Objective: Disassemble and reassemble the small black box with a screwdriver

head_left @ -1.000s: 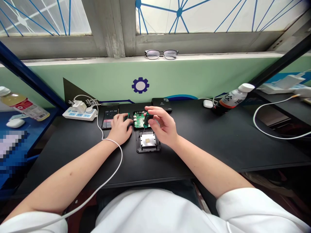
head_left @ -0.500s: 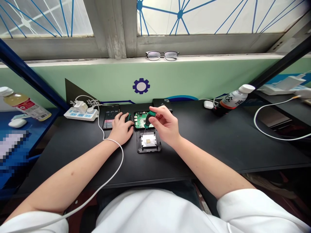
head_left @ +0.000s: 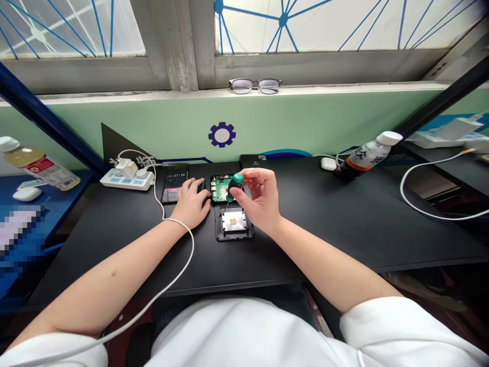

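Note:
My right hand (head_left: 263, 199) has its thumb and forefinger at the handle of a green and black screwdriver (head_left: 234, 184). The screwdriver stands nearly upright, its thin shaft pointing down at the upper left of a black plastic cover (head_left: 224, 237). A silver metal plate (head_left: 240, 222) with a small beige pad sits in that cover. Directly behind lies an open casing with a green circuit board (head_left: 218, 189). My left hand (head_left: 191, 204) rests on the desk with fingers spread, by a small black and green object (head_left: 202, 186) that its fingers partly hide.
A phone (head_left: 171, 191) showing a timer lies left of my left hand. Further left is a white power strip (head_left: 126, 181). A white cable (head_left: 187, 265) crosses my left forearm. A dark bottle (head_left: 361, 158) and a white earphone case (head_left: 327, 163) stand at the right back.
My right hand's fingers have shifted on the screwdriver handle, now curled further back to its right. The handle stands slightly more upright. The left hand stays in place.

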Action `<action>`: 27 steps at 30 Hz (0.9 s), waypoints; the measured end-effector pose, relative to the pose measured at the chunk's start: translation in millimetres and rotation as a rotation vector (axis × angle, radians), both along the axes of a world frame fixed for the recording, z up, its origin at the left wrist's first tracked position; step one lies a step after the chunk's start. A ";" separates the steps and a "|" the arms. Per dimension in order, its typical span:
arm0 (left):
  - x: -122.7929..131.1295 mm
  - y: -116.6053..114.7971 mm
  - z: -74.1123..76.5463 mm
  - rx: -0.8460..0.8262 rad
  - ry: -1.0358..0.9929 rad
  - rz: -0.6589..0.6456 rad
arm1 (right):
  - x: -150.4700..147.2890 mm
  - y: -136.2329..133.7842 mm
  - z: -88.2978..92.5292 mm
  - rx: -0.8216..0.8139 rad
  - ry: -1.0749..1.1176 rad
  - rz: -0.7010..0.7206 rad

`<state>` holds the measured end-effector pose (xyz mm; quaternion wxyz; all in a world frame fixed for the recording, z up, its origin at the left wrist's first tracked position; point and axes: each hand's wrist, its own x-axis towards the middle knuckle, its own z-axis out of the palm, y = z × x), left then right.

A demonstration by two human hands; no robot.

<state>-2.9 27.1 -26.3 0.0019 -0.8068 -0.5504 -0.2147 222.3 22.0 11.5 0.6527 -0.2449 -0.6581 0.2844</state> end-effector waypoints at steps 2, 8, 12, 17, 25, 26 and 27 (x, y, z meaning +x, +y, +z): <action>-1.0 0.8 -1.1 0.005 -0.009 -0.027 | 1.9 1.7 -1.2 0.018 -0.045 -0.037; -2.8 3.1 -4.7 0.021 -0.034 -0.069 | 7.2 3.5 -1.9 0.071 -0.125 -0.111; -2.4 2.9 -5.6 0.025 -0.023 -0.075 | 6.8 -1.1 2.4 0.006 -0.091 0.024; -0.8 0.0 -3.0 0.026 -0.005 -0.081 | 2.5 -5.6 8.4 -0.111 -0.027 0.150; -1.4 0.9 -1.5 0.015 -0.011 -0.092 | 1.5 -5.6 2.6 -0.073 0.061 0.100; -1.8 1.7 -1.7 0.016 -0.014 -0.094 | 2.8 -5.5 2.9 -0.058 0.044 0.095; -2.2 2.4 -1.9 0.015 -0.017 -0.094 | 4.1 -5.4 3.6 -0.047 0.020 0.091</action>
